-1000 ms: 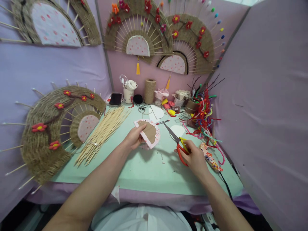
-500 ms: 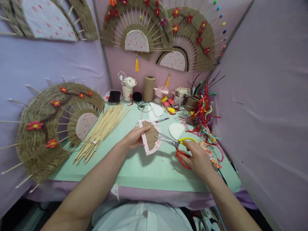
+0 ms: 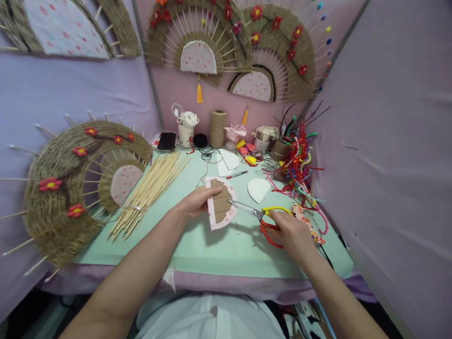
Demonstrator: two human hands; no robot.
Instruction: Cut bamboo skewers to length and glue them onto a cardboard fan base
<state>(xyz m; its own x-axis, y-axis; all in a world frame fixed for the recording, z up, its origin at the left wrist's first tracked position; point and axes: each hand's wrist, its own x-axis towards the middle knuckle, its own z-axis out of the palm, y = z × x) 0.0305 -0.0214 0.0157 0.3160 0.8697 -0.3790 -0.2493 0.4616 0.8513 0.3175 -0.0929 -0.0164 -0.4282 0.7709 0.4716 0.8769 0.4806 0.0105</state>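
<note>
My left hand [image 3: 197, 201] grips the straight left edge of a half-round cardboard piece [image 3: 221, 207], thumb on its brown face. White fabric with pink spots is folded over its rim all round. In my right hand [image 3: 290, 231] are scissors [image 3: 260, 214] with one yellow and one red handle. Their blades lie nearly together, tips pointing left over the cardboard's right part; whether they touch it I cannot tell. White paper cutouts [image 3: 259, 189] and a pen [image 3: 237, 174] lie on the table just beyond.
A bundle of bamboo sticks [image 3: 148, 195] lies left, beside a large twine-woven fan [image 3: 56, 188]. At the back stand a white cup [image 3: 187, 129] and a twine spool [image 3: 218, 128]. Colourful pipe cleaners [image 3: 300, 160] and patterned fabric [image 3: 308, 224] are on the right.
The scissor blades have gone from spread to almost closed. The cardboard piece has turned slightly, its straight edge now more upright. The camera view has shifted a little.
</note>
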